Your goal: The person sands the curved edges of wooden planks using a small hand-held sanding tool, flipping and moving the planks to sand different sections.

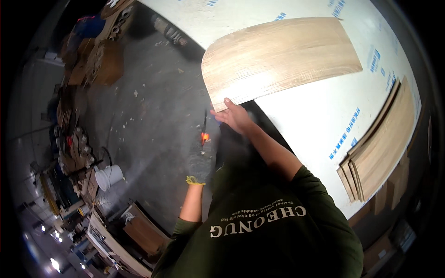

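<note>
In the head view, by the right hand (236, 118) the overhanging corner of a wood-grain panel (282, 60) is pinched; the gloved left hand's (201, 160) grip on the orange tool (205, 137) cannot be told. The panel is best kept flat on the white tabletop (315, 116).

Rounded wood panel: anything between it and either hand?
Right hand: nothing visible; its thumb rests on the wood panel at the near-left corner. Gloved left hand: apart from the panel, with only a slim dark tool with an orange part showing between them. The panel stack lies clear, off to the right.
</note>
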The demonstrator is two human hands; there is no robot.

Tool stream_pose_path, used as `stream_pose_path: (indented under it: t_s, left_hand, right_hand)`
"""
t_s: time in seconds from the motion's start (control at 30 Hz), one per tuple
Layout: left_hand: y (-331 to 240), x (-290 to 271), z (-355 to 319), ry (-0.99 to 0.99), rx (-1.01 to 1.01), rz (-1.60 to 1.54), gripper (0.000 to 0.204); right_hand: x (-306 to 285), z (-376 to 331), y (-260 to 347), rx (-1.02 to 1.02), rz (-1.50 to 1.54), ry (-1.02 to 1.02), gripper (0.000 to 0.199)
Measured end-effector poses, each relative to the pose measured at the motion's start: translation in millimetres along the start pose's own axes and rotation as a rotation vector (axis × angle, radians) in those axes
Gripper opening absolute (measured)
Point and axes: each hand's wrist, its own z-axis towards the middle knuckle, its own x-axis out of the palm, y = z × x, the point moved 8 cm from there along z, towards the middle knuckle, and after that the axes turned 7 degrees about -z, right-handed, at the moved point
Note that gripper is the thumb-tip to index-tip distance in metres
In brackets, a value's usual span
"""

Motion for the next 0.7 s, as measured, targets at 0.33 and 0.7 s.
stream_pose_path:
  t_s: [0.33, 0.7]
  left_hand:
    - [-40, 10, 30, -0.083, 0.185, 0.212, 0.045]
    - [-35, -2, 16, -0.184, 0.221, 0.403, 0.041]
  right_hand:
    - [26, 14, 4, -0.057, 0.094, 0.026, 0.064]
    - [17, 25, 7, -0.096, 0.058, 0.031, 0.051]
